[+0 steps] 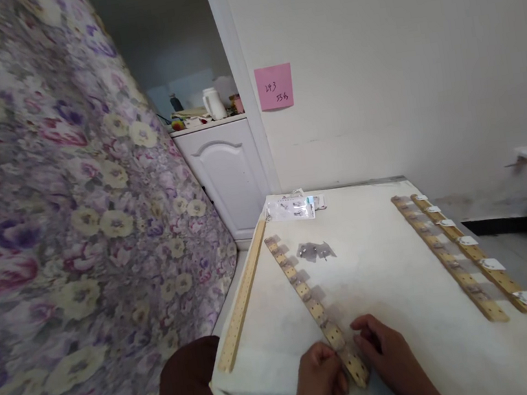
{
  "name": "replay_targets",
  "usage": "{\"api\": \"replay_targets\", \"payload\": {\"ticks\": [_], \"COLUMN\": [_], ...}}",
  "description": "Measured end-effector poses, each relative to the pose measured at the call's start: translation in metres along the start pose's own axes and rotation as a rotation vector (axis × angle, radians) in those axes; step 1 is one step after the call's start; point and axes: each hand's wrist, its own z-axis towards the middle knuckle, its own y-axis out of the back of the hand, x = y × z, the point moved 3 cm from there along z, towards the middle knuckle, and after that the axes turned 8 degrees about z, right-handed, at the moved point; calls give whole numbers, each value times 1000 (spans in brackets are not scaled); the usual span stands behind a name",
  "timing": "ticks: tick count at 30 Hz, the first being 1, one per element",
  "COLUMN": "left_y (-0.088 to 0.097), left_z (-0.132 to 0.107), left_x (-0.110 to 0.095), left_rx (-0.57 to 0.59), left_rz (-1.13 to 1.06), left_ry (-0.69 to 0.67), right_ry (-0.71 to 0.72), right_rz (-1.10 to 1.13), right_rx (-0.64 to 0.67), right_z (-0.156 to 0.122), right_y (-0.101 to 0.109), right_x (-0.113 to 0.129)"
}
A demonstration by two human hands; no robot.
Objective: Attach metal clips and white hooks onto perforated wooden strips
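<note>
A perforated wooden strip (315,309) runs diagonally over the near part of the table, with small see-through grey pieces along it at intervals. My left hand (319,376) is at its left edge near the close end, fingers curled and pinched. On the strip's other side my right hand (389,351) is bent, thumb and forefinger close together beside a grey piece. Whatever lies between the fingertips of either hand is too small to make out. Beyond the strip lie small grey see-through bags (315,251) with tiny metal parts.
A bare wooden strip (242,295) lies along the table's left edge. At the right are a strip with grey pieces (448,256) and one with white cards (480,252). Clear packaging (289,210) rests at the back of the white-covered table (371,234). A brown stool (192,390) stands left.
</note>
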Motion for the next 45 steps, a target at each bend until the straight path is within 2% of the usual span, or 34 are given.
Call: {"api": "replay_targets", "payload": {"ticks": [10, 29, 45], "left_y": [1, 0, 0], "left_z": [6, 7, 7], "left_x": [6, 11, 7], "left_rx": [8, 8, 10], "left_rz": [76, 132, 150], "left_ry": [-22, 9, -4], "right_ry": [-25, -38, -39], "right_rz": [-13, -56, -56], "right_rx": [-12, 48, 8], "right_z": [0, -1, -2], "right_y": [1, -2, 2], "right_x": [2, -4, 2]}}
